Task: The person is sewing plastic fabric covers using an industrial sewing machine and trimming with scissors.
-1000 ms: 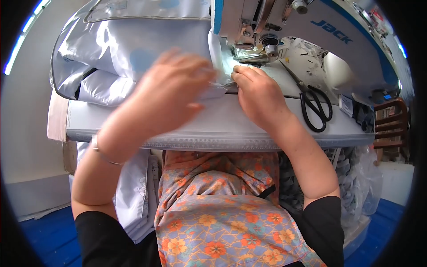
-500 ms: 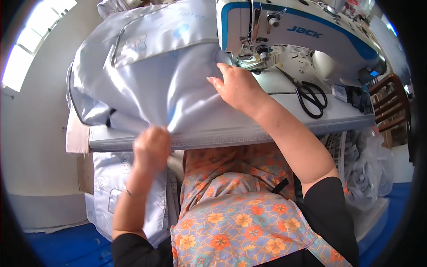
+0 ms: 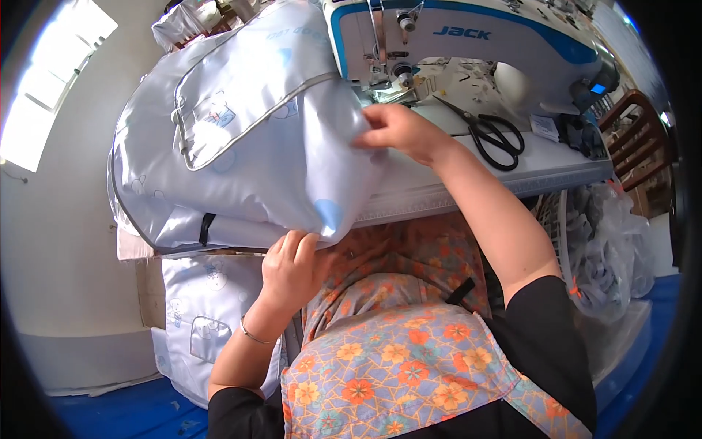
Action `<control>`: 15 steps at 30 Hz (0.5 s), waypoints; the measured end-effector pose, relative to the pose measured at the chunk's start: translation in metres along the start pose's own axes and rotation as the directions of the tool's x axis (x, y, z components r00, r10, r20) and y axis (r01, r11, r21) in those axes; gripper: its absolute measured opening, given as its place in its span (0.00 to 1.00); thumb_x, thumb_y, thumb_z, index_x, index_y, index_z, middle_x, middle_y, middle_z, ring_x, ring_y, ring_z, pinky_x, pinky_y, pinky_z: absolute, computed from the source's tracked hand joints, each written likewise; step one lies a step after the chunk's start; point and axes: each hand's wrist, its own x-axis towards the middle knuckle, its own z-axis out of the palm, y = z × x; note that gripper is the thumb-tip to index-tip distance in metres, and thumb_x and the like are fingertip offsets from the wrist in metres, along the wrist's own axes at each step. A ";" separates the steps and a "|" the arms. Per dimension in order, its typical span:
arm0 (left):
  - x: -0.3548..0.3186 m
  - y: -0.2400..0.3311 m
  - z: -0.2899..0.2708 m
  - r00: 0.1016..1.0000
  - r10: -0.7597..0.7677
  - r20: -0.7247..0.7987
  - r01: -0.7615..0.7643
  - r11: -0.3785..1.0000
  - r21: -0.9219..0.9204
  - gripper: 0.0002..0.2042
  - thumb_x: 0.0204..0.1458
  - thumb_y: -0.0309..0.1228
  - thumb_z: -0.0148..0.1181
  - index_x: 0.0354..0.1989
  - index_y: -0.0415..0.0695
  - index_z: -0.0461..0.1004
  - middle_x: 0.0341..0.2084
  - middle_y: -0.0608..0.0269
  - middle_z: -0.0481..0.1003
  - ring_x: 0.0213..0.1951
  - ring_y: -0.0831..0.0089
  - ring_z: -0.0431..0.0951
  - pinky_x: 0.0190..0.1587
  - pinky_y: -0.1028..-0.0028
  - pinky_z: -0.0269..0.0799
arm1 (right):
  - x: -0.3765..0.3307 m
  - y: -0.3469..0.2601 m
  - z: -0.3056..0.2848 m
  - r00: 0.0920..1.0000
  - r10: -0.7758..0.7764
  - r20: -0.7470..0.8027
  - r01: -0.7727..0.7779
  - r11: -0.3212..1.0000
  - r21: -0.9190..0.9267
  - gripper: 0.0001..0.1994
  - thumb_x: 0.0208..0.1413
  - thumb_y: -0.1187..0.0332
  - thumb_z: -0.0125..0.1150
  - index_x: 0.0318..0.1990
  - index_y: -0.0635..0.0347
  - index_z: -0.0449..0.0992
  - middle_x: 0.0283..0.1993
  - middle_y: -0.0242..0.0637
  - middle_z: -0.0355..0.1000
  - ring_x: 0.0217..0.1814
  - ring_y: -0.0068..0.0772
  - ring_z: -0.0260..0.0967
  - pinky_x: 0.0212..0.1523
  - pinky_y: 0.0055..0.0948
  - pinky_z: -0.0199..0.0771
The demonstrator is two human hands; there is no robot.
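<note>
A large piece of shiny silvery fabric [image 3: 248,161] with grey piping and pale printed figures is spread over the sewing table, and one corner hangs past its front edge. At that corner the fingers of my left hand [image 3: 291,267] are closed on the fabric's lower edge. My right hand [image 3: 406,133] pinches the fabric's right side, thumb below the fingers, just in front of the sewing machine's needle area. The white and blue sewing machine [image 3: 468,36] stands at the back right. Fabric hides part of what my right fingertips touch.
Black-handled scissors [image 3: 497,139] lie on the table right of my right hand. Another silvery printed piece [image 3: 212,314] hangs below the table at left. Clear plastic bags [image 3: 610,256] fill a basket at right, near a brown wooden chair [image 3: 636,132].
My left hand has moved right along the front edge, drawing the fabric's corner with it. The fabric's taut folds have opened out. My right hand remains near the needle area.
</note>
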 end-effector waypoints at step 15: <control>0.158 0.011 0.013 0.754 -0.143 0.641 -0.016 0.972 0.235 0.16 0.55 0.42 0.56 0.31 0.41 0.80 0.29 0.50 0.81 0.31 0.52 0.82 0.36 0.53 0.77 | -0.069 0.005 -0.025 0.931 -0.052 0.362 0.229 0.855 -0.465 0.13 0.48 0.71 0.66 0.42 0.66 0.77 0.43 0.47 0.75 0.46 0.50 0.72 0.51 0.38 0.72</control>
